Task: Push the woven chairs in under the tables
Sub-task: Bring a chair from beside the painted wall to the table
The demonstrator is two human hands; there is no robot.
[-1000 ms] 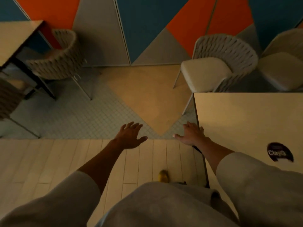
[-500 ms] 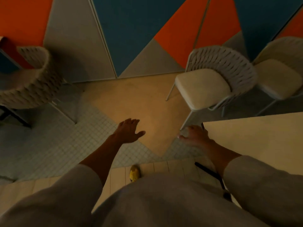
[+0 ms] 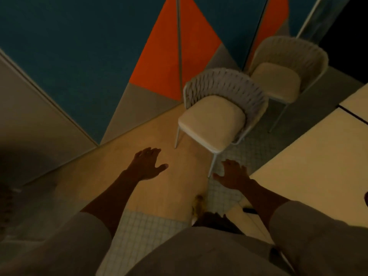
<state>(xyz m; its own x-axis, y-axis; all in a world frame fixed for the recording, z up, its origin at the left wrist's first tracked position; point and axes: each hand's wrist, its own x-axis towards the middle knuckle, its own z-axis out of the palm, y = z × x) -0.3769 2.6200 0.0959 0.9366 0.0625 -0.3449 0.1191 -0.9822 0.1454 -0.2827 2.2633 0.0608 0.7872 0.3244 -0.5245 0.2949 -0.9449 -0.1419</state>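
A: Item one, writing or labels?
B: One dark mark (image 3: pixel 366 198) at the right edge of the near worktop (image 3: pixel 318 156); too little of it shows to read.

A: Item two, the chairs?
B: Nearer woven chair (image 3: pixel 214 116): cream seat pad, grey woven back curving round the far and right sides, thin pale legs. It stands on the floor (image 3: pixel 111 166) past the worktop's corner, with its seat wholly out from under the worktop. Second woven chair (image 3: pixel 278 80): same make, just behind the first and beside a second worktop (image 3: pixel 356 98), also out.

A: Item three, hands?
B: Left hand (image 3: pixel 146 164): fingers spread, holding nothing, over the tan floor and apart from the chair. Right hand (image 3: pixel 234 175): fingers spread, holding nothing, by the worktop's corner, its fingertips just beside the nearer chair's front leg. Contact cannot be told.

A: Item four, surroundings?
B: Wall panels (image 3: pixel 79 56) in blue, orange and grey close behind both chairs. Tan flooring meets small square tiles. A yellowish shoe (image 3: pixel 199 204), blurred.
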